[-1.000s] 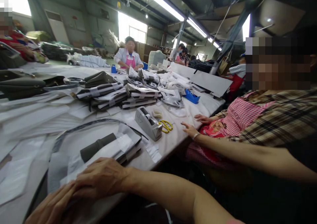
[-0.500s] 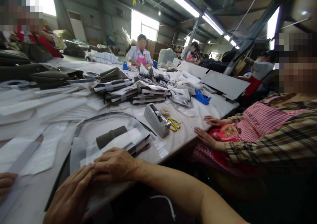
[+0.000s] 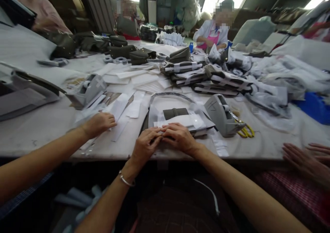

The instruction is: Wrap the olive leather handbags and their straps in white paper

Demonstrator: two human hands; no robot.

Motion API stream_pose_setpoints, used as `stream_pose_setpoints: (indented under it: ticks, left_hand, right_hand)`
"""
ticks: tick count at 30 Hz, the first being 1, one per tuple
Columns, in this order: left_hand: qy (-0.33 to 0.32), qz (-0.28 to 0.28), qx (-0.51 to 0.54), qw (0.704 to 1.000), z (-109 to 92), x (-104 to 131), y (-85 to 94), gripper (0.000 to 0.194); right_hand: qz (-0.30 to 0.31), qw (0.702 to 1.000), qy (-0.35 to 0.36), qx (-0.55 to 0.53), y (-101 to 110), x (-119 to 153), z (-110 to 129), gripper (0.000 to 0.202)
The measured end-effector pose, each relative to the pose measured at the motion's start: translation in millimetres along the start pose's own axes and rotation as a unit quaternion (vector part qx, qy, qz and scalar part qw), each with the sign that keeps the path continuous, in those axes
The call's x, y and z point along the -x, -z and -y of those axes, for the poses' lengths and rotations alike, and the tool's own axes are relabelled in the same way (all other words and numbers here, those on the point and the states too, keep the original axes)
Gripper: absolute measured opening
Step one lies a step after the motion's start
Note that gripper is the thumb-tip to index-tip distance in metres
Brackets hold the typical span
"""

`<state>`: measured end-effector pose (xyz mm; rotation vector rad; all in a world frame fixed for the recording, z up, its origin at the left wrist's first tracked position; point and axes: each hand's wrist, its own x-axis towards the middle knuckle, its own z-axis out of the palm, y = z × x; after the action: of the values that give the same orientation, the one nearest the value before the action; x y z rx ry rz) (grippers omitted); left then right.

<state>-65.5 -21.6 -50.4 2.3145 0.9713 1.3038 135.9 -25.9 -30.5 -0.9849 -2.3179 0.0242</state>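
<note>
A dark grey bag with white wrapping (image 3: 194,120) lies at the table's front, its covered handle (image 3: 171,95) arching behind it. On top is a short dark grey rolled piece (image 3: 176,113). My left hand (image 3: 147,144), with a bracelet at the wrist, has its fingers bent together on the wrapping's near edge. Beside it, fingertips almost touching, my right hand (image 3: 178,136) grips the same edge, fingers close together. What lies beneath the fingers is hidden. A grey tape dispenser (image 3: 222,118) stands just right of the bag.
Another person's hand (image 3: 99,124) reaches in at left over white strips, near a second dispenser (image 3: 90,88). Yellow scissors (image 3: 246,130) lie at right, before a person's resting hands (image 3: 301,159). Wrapped bags (image 3: 206,76) are piled behind.
The view has turned left and now looks straight over the bag. Both hands stay together at its near edge. The neighbour's arm at left shows much more.
</note>
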Motion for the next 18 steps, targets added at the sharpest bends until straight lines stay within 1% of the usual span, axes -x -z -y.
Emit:
stream_pose_setpoints:
  ticks: [2,5,7,9,10,12,14,16,18]
  left_hand:
    - [-0.017,-0.005,-0.011,1.000,1,4,-3.3,0.013]
    - [-0.039,-0.020,-0.028,0.999,3,7,-5.8,0.009]
    - [-0.049,-0.028,-0.031,0.998,3,8,-6.8,0.008]
    - [-0.054,-0.034,-0.032,0.997,4,9,-7.4,0.007]
    - [-0.055,-0.035,-0.033,0.997,4,9,-7.6,0.007]
    - [-0.055,-0.032,-0.037,0.997,3,9,-7.3,0.007]
    - [-0.055,-0.020,-0.048,0.997,3,8,-6.4,0.008]
    - [-0.058,-0.006,-0.067,0.996,2,8,-5.1,0.009]
    - [-0.062,0.016,-0.096,0.993,0,8,-3.7,0.014]
  right_hand:
    - [0.007,1.000,0.006,-0.014,6,-2,1,0.009]
    - [0.009,0.999,0.003,-0.048,25,0,8,0.007]
    - [0.015,0.998,0.002,-0.053,40,9,17,0.009]
    - [0.051,0.998,0.021,-0.031,50,26,29,0.012]
    - [0.076,0.996,0.038,-0.009,51,35,36,0.016]
    - [0.114,0.990,0.059,0.052,45,55,47,0.026]
    - [0.118,0.986,0.047,0.110,30,67,53,0.036]
    - [0.095,0.987,0.025,0.130,11,70,55,0.038]
    - [0.060,0.992,0.018,0.110,-4,66,53,0.031]
